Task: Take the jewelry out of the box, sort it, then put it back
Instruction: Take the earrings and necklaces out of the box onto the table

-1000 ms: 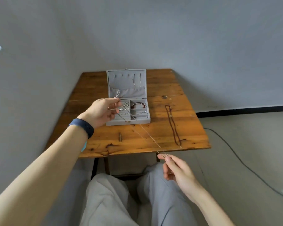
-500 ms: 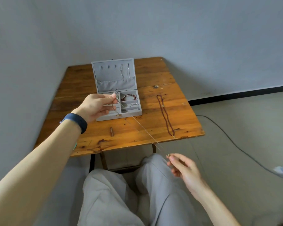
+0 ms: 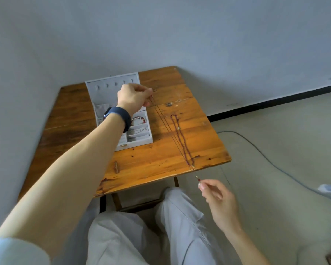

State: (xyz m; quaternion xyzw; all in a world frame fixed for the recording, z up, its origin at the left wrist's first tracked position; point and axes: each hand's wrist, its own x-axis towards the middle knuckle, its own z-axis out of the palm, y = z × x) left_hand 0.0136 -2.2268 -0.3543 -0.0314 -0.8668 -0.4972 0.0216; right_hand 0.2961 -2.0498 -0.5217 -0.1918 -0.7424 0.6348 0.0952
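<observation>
Left hand point(image 3: 133, 97), at the far side over the open jewelry box point(image 3: 134, 145), pinches one end of a thin chain point(image 3: 168, 131). Right hand point(image 3: 218, 199), off the table's point(image 3: 151, 165) near edge, pinches the pendant end. The chain stretches taut across the table between box and beaded necklace point(image 3: 178, 128).

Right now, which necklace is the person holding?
The thin chain stretched between the left hand and right hand; the dark red beaded necklace lies untouched on the table.

Grey jewelry box point(image 3: 136, 145) open — thin chain point(image 3: 173, 138) stretched taut beside it, beaded necklace point(image 3: 180, 134) laid straight alongside.
</observation>
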